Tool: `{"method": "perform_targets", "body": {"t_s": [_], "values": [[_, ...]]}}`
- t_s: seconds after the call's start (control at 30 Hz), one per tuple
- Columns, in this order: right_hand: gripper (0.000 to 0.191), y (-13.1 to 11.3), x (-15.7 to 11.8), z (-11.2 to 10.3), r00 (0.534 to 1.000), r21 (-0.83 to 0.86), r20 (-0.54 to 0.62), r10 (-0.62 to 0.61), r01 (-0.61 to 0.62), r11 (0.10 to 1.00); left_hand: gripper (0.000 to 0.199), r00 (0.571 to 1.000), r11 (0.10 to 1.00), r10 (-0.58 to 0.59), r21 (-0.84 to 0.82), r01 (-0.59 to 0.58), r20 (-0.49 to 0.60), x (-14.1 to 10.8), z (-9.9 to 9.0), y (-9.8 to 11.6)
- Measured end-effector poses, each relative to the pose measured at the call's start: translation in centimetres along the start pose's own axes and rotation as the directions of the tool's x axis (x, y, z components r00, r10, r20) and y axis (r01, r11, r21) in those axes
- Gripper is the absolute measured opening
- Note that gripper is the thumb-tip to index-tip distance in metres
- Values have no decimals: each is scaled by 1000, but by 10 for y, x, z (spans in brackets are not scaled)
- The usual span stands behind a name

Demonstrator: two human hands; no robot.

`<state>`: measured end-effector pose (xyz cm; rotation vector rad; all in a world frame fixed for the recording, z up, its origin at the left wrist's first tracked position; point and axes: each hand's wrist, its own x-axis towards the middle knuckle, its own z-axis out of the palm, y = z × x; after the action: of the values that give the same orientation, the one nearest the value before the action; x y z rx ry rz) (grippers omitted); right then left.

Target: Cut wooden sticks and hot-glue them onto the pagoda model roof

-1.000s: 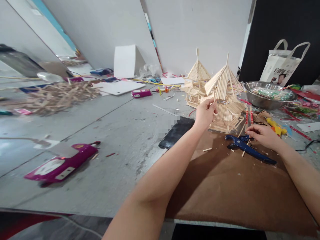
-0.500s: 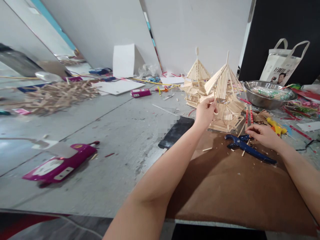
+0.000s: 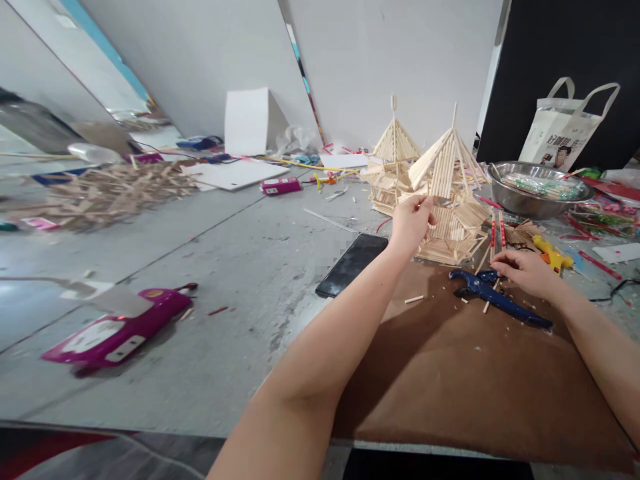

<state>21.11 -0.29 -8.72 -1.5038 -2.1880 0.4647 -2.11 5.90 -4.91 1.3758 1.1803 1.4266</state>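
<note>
A pavilion model built of thin wooden sticks (image 3: pixel 453 167), with a pointed roof, stands near the far edge of a brown board (image 3: pixel 465 373). In front of its left side is my left hand (image 3: pixel 413 223), fingers pinched together against the sticks; what lies between the fingertips is hidden. Lower right, my right hand (image 3: pixel 525 272) is closed, thumb and fingertips together beside the blue cutter (image 3: pixel 505 307). I cannot make out what that pinch holds. Just beyond the right fingertips lie wooden sticks with red wrapping (image 3: pixel 494 233). Behind the first model stands a second stick pavilion (image 3: pixel 393 150).
A black phone (image 3: pixel 353 265) lies left of the board. Rightward are a yellow glue gun (image 3: pixel 553 255), a metal bowl (image 3: pixel 540 193) of wrapped sticks and a white bag (image 3: pixel 560 133). A purple power strip (image 3: pixel 125 327) and a stick pile (image 3: pixel 120 193) are on the left.
</note>
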Motion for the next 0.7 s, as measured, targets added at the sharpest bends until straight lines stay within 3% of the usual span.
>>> {"method": "perform_targets", "body": {"t_s": [0.33,0.57,0.7], "values": [[25,0,0,0,1000,1,-11,-11,11,1000,19,999,999,-43,15,44,-17,-1,1,5],[25,0,0,1,1000,1,-9,-18,18,1000,19,992,990,-127,-58,127,7,-2,0,10],[26,2,0,1,999,-2,-11,-32,32,999,17,994,990,-113,-83,113,0,-3,0,10]]}}
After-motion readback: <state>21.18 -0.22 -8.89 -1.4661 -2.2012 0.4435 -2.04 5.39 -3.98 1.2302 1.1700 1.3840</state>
